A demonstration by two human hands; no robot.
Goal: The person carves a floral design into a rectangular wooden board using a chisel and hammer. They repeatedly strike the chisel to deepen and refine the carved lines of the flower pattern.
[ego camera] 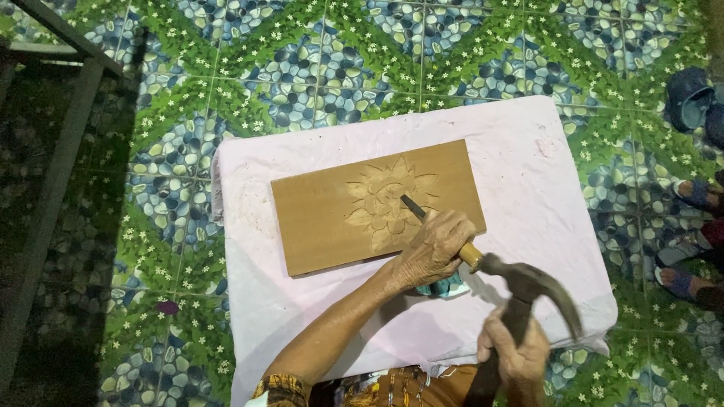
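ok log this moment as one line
left hand: grips chisel on carved wooden board | right hand: holds claw hammer at chisel's end

A low table draped in a pale pink cloth (528, 173) stands on a floor (302, 68) tiled in green leaf and blue pebble patterns. A rectangular wooden board (324, 218), carved with a flower, lies flat on the cloth near its middle.

The wooden board (354, 218) lay on the cloth-covered table (528, 166), left of its middle. My left hand (434, 249) rested on the board's near right corner, its chisel (434, 226) tip on the carved flower (381, 200). My right hand (516, 350) held the hammer (532, 290) nearer me, its head touching the chisel's butt. Sandals (690, 98) lay on the floor far right.
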